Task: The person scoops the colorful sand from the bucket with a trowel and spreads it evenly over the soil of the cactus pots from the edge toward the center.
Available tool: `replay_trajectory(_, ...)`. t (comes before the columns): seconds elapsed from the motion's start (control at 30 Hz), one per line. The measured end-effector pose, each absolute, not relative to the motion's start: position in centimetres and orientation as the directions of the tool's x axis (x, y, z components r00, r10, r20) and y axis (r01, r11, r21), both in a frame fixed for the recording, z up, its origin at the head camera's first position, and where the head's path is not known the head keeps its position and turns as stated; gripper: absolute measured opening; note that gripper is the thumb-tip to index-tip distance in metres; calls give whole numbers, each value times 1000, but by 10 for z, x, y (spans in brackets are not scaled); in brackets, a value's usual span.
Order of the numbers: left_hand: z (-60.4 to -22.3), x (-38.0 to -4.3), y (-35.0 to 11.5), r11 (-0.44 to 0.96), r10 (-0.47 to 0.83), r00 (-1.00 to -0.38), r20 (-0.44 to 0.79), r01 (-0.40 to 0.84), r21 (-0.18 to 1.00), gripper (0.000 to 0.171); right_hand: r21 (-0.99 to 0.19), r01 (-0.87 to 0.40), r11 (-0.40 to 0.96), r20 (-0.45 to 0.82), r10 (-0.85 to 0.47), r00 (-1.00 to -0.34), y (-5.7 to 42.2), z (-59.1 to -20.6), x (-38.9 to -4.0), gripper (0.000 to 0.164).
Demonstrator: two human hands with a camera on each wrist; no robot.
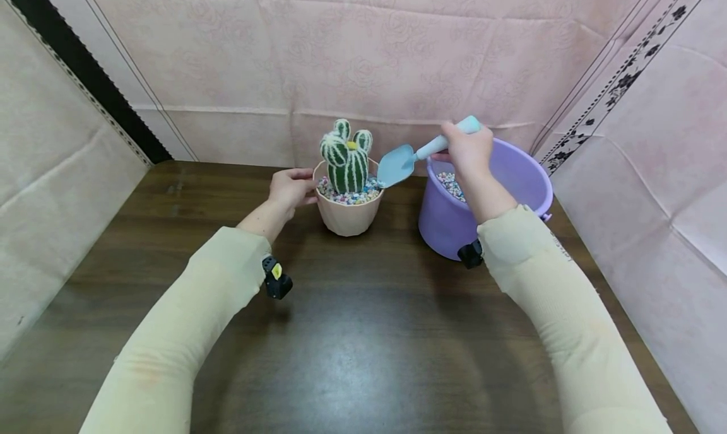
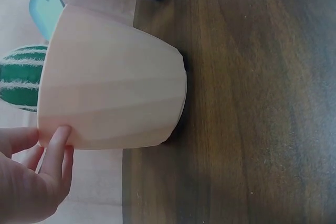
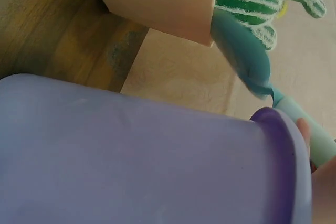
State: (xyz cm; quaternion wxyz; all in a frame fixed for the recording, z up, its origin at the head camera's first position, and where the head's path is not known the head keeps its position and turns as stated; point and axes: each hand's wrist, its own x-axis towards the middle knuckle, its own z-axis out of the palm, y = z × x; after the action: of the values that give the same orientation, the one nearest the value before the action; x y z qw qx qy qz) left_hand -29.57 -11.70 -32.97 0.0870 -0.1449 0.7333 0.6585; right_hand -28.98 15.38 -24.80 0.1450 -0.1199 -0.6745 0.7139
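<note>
A cactus (image 1: 349, 169) with white-striped green stems stands in a pale peach flowerpot (image 1: 348, 219), among small multicoloured pebbles (image 1: 363, 196). At the pot's left side, my left hand (image 1: 291, 189) holds its upper edge, with fingertips against the outer wall in the left wrist view. My right hand (image 1: 470, 149) grips the handle of a light blue trowel (image 1: 397, 164), above the purple bucket (image 1: 449, 226). The trowel's blade slants down to the left, its tip at the pot's right rim beside the pebbles. In the right wrist view, the bucket partly hides the right hand.
More small pebbles (image 1: 450, 183) lie inside the bucket, close to the pot's right. Both containers stand on a dark brown wooden table (image 1: 341, 333). Pale patterned cloth (image 1: 363, 62) hangs behind the table and along both sides.
</note>
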Motion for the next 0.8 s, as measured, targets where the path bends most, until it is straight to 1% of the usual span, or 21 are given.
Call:
replay_trajectory(0.1, -330, -297, -117, 94, -94, -944, -318, -326, 941, 39, -997, -69, -25, 56, 357, -933, 153, -248, -290, 21)
replay_trajectory(0.3, -330, -298, -117, 113, -92, -943, -319, -328, 938, 38, -994, -101, -41, 81, 344, -936, 153, -248, -289, 20)
replay_trajectory(0.5, -331, -300, -117, 120, -76, -945, -319, -327, 938, 39, -992, -119, -39, 100, 332, -938, 153, -251, -290, 13)
replay_trajectory(0.67, -332, -303, -119, 105, -53, -948, -314, -318, 942, 40, -992, -109, -65, 82, 330, -941, 154, -249, -291, 14)
replay_trajectory(0.8, -333, -304, -120, 106, -84, -952, -294, -302, 948, 39, -987, -91, -132, 40, 343, -938, 159, -246, -290, 14)
